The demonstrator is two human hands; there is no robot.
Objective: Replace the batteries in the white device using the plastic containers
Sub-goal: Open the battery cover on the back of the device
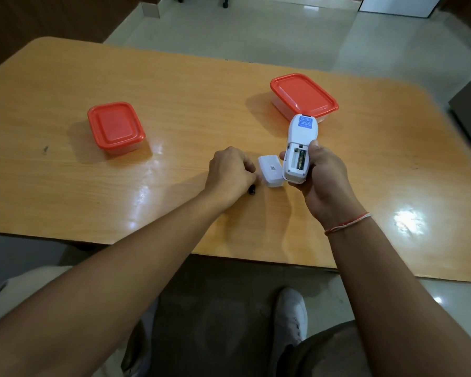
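The right hand [321, 175] grips the white device [298, 148], its compartment open; the left hand [229, 172] is curled knuckles-up on the table [65, 186], perhaps pinching a dark battery [252, 190] at its 5 o'clock.

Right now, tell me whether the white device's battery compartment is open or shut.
Open. The white device, held in the right hand, shows one battery beside an empty slot; its cover lies on the table.

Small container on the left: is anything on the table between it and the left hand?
Nothing visible. The table is bare between the left hand and the small container, but its red lid is on. The cover lies on the hand's other side.
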